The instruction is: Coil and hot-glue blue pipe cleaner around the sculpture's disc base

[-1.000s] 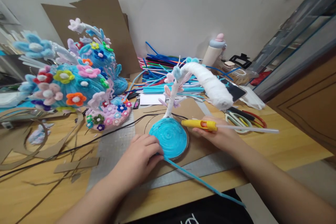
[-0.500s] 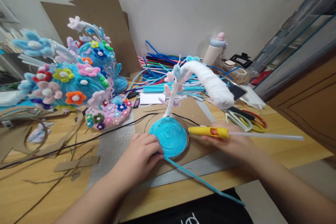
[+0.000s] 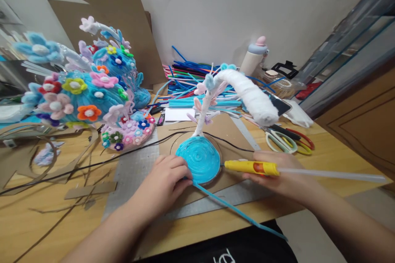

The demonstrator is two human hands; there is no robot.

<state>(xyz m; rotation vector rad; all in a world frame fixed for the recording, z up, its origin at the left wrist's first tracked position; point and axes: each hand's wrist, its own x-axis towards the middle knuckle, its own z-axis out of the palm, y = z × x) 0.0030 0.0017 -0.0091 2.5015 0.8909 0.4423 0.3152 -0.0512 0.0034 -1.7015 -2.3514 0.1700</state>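
Note:
A round base [image 3: 199,158] covered in a coil of blue pipe cleaner lies on cardboard. From its back edge rises a curved white-wrapped stem [image 3: 243,86] with small pink, blue and lilac petals. At the base's front left edge my left hand [image 3: 169,174] has its fingers closed on the blue pipe cleaner [image 3: 230,205], whose loose length trails to the lower right. My right hand [image 3: 271,170] grips a yellow hot glue gun [image 3: 251,167], with a long clear glue stick [image 3: 333,174] out of its back. The gun's nozzle points left, close to the base's right edge.
Flower-covered blue lamp-like pieces [image 3: 92,94] stand at the left. Pipe cleaners [image 3: 197,90] are heaped at the back. Scissors [image 3: 280,139] lie to the right, a bottle [image 3: 254,57] behind. A dark cable [image 3: 123,154] crosses the table past cardboard scraps [image 3: 89,191].
My right hand has drawn the glue gun a little right and down, levelling it beside the base's edge. My left hand stays in place on the pipe cleaner.

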